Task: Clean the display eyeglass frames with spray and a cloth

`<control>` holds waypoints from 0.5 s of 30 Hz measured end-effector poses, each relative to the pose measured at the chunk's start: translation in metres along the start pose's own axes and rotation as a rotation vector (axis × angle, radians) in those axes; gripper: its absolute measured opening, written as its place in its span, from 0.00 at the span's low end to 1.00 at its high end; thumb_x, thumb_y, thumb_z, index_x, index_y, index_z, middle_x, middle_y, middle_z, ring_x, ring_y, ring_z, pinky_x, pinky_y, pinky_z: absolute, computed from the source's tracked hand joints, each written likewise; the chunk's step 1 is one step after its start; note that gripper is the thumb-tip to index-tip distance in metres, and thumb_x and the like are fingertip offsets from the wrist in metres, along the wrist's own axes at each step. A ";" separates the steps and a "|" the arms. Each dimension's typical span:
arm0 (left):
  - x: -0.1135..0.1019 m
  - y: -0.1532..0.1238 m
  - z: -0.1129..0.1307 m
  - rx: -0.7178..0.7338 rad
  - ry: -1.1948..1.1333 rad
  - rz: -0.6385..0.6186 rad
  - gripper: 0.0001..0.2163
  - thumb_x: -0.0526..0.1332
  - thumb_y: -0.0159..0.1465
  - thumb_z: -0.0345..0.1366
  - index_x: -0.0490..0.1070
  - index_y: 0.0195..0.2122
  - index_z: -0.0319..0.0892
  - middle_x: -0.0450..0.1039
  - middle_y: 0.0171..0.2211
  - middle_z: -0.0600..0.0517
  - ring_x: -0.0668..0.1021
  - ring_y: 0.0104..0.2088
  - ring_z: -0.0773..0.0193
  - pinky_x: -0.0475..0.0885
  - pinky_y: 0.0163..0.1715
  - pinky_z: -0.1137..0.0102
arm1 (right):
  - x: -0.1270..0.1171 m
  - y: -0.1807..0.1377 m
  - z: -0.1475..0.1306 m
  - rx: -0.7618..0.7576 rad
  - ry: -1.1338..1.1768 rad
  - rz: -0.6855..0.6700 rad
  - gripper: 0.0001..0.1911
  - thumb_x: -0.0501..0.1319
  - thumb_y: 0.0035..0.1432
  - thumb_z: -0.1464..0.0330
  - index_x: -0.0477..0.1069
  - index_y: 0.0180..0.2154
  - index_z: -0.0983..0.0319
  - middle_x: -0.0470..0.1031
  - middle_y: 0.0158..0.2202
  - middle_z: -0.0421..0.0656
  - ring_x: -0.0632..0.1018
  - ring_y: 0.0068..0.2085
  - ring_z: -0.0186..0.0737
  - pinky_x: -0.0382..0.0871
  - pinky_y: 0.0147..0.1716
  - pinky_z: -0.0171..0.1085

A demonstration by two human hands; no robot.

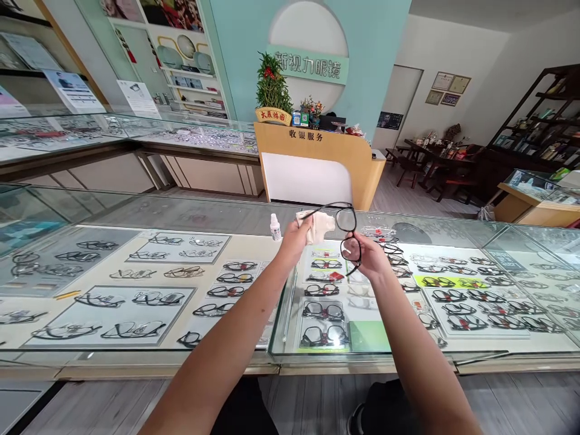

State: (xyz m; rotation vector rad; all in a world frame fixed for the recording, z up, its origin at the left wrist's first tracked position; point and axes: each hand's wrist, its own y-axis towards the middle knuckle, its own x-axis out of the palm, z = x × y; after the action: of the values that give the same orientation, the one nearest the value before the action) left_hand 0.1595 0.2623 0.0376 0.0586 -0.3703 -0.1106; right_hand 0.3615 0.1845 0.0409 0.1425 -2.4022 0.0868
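Note:
Black-framed glasses [348, 232] are held up above the glass display counter [190, 211]. My right hand [370, 258] grips them at the lower lens, fingers closed round the frame. My left hand [296, 234] is closed on a pale cleaning cloth [319, 225], and one temple arm of the glasses reaches across to that cloth. A small white spray bottle [275, 228] stands on the counter just left of my left hand.
Rows of eyeglass frames [324, 311] lie on trays under the glass. Beyond the counter stands a wooden cashier desk [317, 160] with a potted plant [272, 90]. More showcases run at the left, and dark wooden tables and shelves [453, 160] at the right.

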 end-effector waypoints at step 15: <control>-0.013 -0.005 -0.001 0.263 1.515 -0.297 0.13 0.55 0.70 0.40 0.78 0.36 0.43 0.82 0.42 0.43 0.82 0.43 0.49 0.71 0.38 0.61 | -0.009 0.005 -0.011 -0.155 0.088 0.196 0.22 0.81 0.49 0.59 0.80 0.44 0.55 0.58 0.22 0.28 0.62 0.23 0.29 0.59 0.25 0.33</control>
State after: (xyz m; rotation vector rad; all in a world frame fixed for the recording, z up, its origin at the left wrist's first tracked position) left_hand 0.1475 0.2584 0.0315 0.4250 1.1468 -0.2747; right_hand 0.3748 0.1915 0.0431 -0.1659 -2.3181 -0.0026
